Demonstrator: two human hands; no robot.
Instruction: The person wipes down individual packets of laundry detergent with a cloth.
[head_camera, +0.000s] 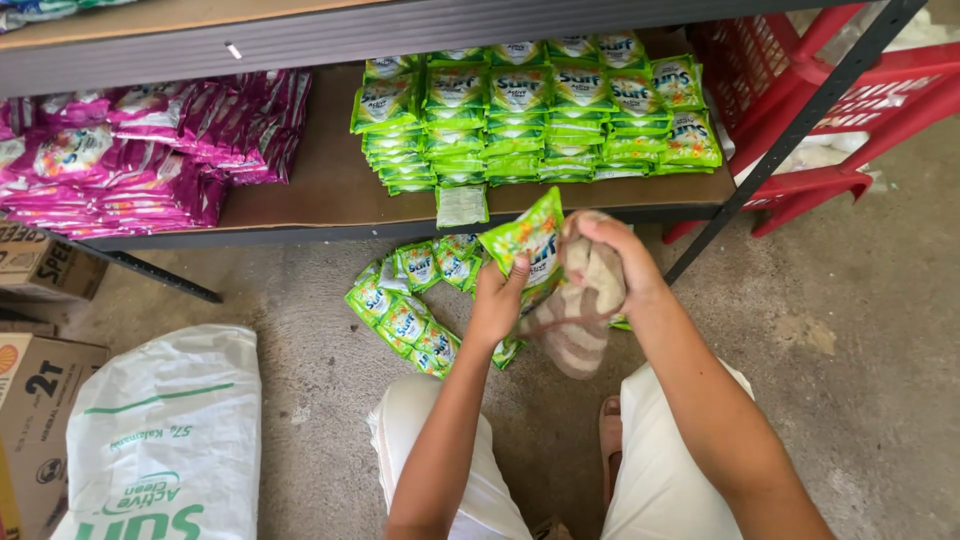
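My left hand (497, 301) grips a green sachet (527, 240) by its lower edge, holding it upright in front of me. My right hand (612, 262) clutches a striped beige cloth (578, 318) pressed against the sachet's right side. Just below and left of my hands, a loose heap of green sachets (410, 305) lies on the concrete floor. Above them, neat stacks of green sachets (540, 110) fill the right part of the low shelf (320, 190).
Piles of pink sachets (130, 160) sit on the shelf's left side. A red plastic crate (830, 90) stands at the right behind a slanted black shelf leg (790, 130). A white sack (165, 440) and cardboard boxes (35, 400) lie at the lower left.
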